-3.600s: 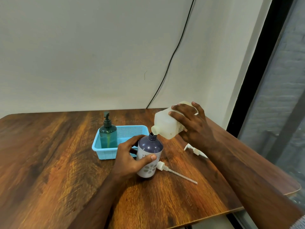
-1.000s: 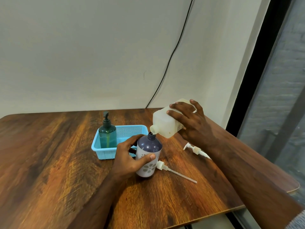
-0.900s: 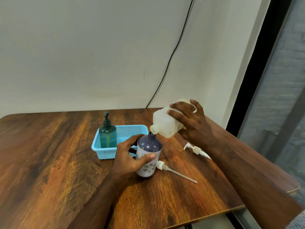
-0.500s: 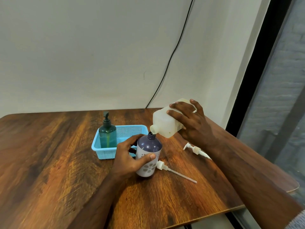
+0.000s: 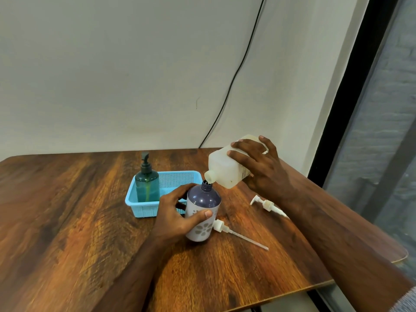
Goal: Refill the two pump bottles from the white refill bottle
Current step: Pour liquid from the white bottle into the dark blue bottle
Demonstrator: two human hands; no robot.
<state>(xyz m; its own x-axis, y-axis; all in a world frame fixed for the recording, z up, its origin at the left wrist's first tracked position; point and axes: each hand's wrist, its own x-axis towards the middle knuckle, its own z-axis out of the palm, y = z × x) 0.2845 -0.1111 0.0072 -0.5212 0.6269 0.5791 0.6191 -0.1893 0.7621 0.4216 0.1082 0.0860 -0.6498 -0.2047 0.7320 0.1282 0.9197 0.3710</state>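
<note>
Both forearms are bare, the right hand (image 5: 264,170) wears a thin silvery ring (image 5: 265,151) on one finger, and a grey knitted sleeve cuff (image 5: 405,304) shows at the right arm's edge.

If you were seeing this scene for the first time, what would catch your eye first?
At the table's centre, the right hand tips the white refill bottle over the open neck of the purple bottle, which the left hand steadies. Behind it, a green pump bottle stands in a blue basket.
</note>
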